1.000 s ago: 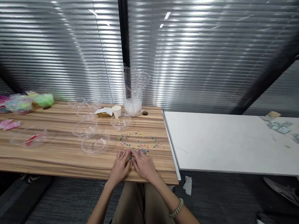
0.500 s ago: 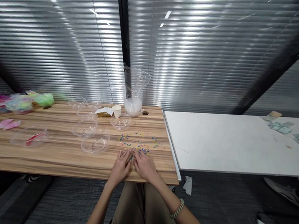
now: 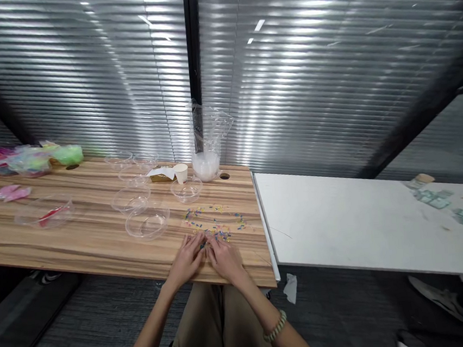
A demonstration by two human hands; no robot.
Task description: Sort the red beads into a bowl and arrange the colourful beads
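Small colored pieces, like beads or short tubes (image 3: 216, 219), lie scattered on the wood-grain table (image 3: 99, 246) in blue, yellow and pink. My left hand (image 3: 188, 257) rests palm down at their near edge, fingers stretched forward. Beside it, my right hand (image 3: 225, 258) lies palm down, its fingers reaching toward the left fingertips among the pieces. The fingertips of both hands nearly meet. Whether a tiny piece sits under them is too small to make out. A clear plastic bowl (image 3: 148, 223) stands left of the pieces.
More clear bowls (image 3: 186, 190) stand behind, with a paper cup (image 3: 181, 173), a small gold box (image 3: 161, 175) and a plastic bag of white material (image 3: 206, 166). Colorful bags (image 3: 33, 160) lie far left. A white table (image 3: 343, 223) adjoins on the right.
My right hand's fingers have shifted slightly at the pieces, its index finger reaching a little more toward the left hand. The left hand stays nearly still.
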